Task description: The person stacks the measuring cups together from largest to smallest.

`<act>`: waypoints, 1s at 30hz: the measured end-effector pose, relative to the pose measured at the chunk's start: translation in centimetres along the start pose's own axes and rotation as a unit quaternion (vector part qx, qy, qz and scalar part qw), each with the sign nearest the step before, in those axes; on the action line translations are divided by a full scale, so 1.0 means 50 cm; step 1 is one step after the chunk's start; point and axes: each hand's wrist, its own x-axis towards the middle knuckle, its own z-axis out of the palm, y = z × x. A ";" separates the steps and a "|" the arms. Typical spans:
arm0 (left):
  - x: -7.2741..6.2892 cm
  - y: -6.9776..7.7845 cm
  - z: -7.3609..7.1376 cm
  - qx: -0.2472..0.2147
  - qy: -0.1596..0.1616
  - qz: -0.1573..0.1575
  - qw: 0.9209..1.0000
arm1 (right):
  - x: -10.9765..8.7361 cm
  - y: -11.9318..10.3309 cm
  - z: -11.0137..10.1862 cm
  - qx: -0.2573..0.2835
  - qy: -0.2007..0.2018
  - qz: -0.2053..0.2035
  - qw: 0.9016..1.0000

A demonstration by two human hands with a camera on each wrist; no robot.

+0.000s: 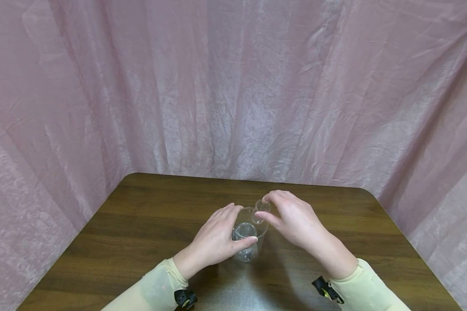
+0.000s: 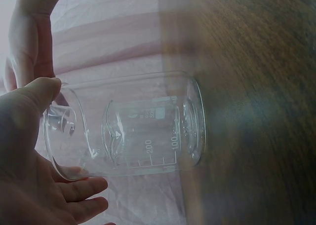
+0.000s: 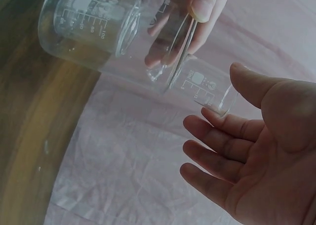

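Note:
A large clear glass beaker (image 1: 260, 245) stands upright on the table, with a smaller beaker (image 2: 143, 131) nested low inside it. White graduation marks show through the glass in both wrist views. My left hand (image 1: 218, 235) grips the large beaker near its rim, thumb on the near side and fingers round the far side. Between thumb and index finger, my right hand (image 1: 295, 220) pinches a small beaker (image 3: 200, 84) by its upper end. Its lower end overlaps the large beaker's rim in the head view. The other right fingers are spread, touching nothing.
The brown wood-grain table (image 1: 171, 203) has rounded far corners. Behind it and at both sides hangs a pink velvet curtain (image 1: 233, 95). A black strap (image 1: 327, 289) sits at the right wrist, and another strap (image 1: 185, 298) at the left.

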 end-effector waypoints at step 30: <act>0.000 0.003 -0.002 0.001 -0.004 0.000 1.000 | 0.003 -0.016 0.031 -0.003 -0.017 -0.034 0.999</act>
